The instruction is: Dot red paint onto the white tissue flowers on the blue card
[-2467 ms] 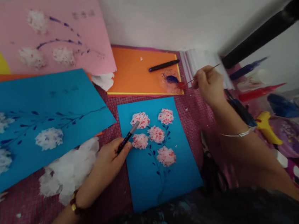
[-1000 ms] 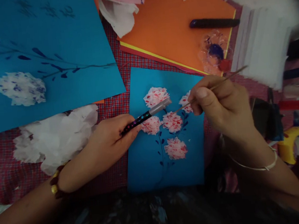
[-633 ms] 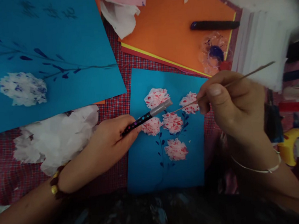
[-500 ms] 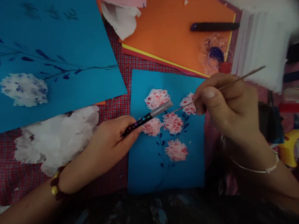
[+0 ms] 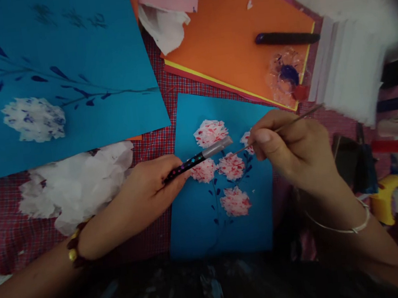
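Note:
My left hand [image 5: 158, 181] is closed round a black pen [image 5: 186, 167] patterned with small coloured stars. Its grey end [image 5: 216, 148] points right over a blue card [image 5: 201, 236]. In the pinched fingers of my right hand [image 5: 287, 149] is a thin stick [image 5: 300, 118], slanting down to the left. The stick's lower end reaches near the pen's grey end; whether they touch I cannot tell. Beneath are several crinkled white paper flowers flecked with red, among them a lower flower [image 5: 236, 201], with painted dark blue leaves and stems. My right fingers partly hide the rightmost flower [image 5: 246, 141].
A larger blue sheet [image 5: 110, 115] with a blue-flecked paper flower [image 5: 34, 119] lies at left. Crumpled white tissue [image 5: 78, 183] is below it. Orange paper [image 5: 217, 47] holds a dark pen [image 5: 287, 38] and a clear dish [image 5: 286, 75] of blue paint. A white stack [image 5: 345, 69] stands right.
My right hand has shifted slightly left and down with the stick, covering more of the rightmost flower. My left hand and the pen stay nearly in place.

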Demonstrator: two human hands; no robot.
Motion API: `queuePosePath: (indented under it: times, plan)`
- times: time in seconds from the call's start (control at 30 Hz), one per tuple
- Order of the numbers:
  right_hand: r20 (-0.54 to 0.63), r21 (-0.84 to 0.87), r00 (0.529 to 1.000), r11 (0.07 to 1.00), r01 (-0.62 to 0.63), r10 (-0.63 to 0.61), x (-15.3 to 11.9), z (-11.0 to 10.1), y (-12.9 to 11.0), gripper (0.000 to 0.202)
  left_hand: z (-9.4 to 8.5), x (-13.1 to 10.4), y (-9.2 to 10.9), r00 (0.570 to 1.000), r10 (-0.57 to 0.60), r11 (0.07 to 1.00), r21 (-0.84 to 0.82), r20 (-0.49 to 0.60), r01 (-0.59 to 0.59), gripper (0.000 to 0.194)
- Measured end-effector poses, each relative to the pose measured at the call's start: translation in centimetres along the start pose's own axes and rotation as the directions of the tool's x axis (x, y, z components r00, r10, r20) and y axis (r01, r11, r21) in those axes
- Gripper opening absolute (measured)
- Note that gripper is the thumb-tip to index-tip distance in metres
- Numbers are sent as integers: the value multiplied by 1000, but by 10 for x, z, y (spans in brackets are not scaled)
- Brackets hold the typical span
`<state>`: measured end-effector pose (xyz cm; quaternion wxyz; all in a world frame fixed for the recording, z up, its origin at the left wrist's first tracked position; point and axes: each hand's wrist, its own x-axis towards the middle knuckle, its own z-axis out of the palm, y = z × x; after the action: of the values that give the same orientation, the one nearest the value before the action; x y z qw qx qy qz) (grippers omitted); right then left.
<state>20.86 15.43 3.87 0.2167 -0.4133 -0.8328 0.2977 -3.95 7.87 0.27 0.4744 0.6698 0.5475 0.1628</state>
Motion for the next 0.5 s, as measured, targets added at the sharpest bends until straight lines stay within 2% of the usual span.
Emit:
queuePosePath:
  times: [0.17, 0.4, 0.5]
  plan:
    - [-14, 69, 999, 997, -32, 33, 0, -1, 0, 35, 0, 1, 0, 1000, -3, 1000, 1, 3, 3, 25]
    - [-166, 144, 981, 986, -79, 103, -3, -9, 0, 35, 0, 0, 1, 1000, 7, 1000, 18, -9, -7, 26]
    - [-184, 127, 976, 988, -91, 113, -5, -10, 2, 36, -1, 0, 3, 1000, -8, 1000, 18, 1, 8, 26]
